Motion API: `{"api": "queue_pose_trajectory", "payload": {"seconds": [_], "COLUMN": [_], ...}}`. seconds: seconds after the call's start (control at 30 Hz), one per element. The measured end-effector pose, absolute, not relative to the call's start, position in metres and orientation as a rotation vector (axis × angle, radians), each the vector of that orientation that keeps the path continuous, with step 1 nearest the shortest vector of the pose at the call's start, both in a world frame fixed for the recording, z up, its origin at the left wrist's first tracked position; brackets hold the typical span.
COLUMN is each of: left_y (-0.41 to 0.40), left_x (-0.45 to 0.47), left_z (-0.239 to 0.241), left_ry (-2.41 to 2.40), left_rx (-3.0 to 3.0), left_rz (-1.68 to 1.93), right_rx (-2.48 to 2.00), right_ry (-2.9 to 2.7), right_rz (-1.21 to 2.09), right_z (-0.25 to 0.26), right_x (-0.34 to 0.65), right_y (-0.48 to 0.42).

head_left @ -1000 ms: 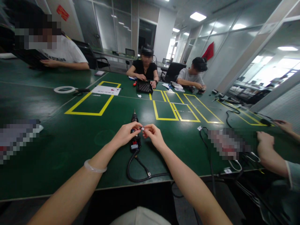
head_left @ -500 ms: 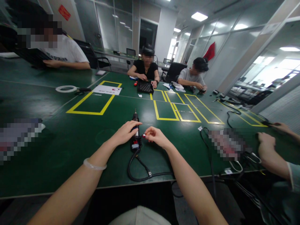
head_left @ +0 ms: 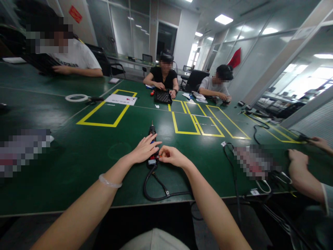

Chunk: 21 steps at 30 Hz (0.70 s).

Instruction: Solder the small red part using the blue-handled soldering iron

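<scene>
An electric screwdriver (head_left: 152,129) lies on the green table, its bit pointing away from me. Its black cable (head_left: 146,185) loops from the near end toward the right. My left hand (head_left: 144,148) rests across the screwdriver's body with fingers stretched and spread, covering much of it. Close beside it, my right hand (head_left: 172,155) is closed in a pinch at the tool's right side. Between its thumb and finger shows a small red part (head_left: 159,157), touching or right next to the screwdriver; its kind is too small to tell.
Yellow tape rectangles (head_left: 186,132) mark the table (head_left: 65,173). A white sheet (head_left: 121,99) and a white coiled cable (head_left: 76,98) lie ahead left. Across the table a person works at a black tray (head_left: 163,96). At right are a blurred-out object (head_left: 253,161) and a co-worker's hand (head_left: 298,160).
My left hand's fingers have spread further over the screwdriver. My right hand has moved left and slightly down, bringing the small red part against or close to the tool's side. The view has shifted slightly.
</scene>
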<state>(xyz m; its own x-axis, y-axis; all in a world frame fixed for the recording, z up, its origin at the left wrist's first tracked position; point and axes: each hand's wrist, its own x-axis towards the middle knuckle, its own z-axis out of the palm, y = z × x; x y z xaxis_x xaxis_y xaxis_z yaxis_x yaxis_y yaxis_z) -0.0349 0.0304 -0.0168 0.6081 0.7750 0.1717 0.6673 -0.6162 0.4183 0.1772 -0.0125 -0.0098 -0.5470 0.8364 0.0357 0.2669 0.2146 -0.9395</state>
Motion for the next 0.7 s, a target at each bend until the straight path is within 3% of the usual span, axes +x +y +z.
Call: {"api": "queue_pose_trajectory", "payload": {"seconds": [0.4, 0.7], "left_y": [0.027, 0.022], "left_x": [-0.031, -0.03], "left_z": [-0.022, -0.014], "left_ry": [1.205, 1.229], "left_rx": [2.527, 2.443], "left_rz": [0.467, 0.456], "right_rx": [-1.047, -1.597], "right_ry": [-1.957, -2.223], "right_rz": [1.236, 0.334], "right_z": [-0.007, 0.02], "right_x": [0.173, 0.132], "right_y": [-0.02, -0.067]}}
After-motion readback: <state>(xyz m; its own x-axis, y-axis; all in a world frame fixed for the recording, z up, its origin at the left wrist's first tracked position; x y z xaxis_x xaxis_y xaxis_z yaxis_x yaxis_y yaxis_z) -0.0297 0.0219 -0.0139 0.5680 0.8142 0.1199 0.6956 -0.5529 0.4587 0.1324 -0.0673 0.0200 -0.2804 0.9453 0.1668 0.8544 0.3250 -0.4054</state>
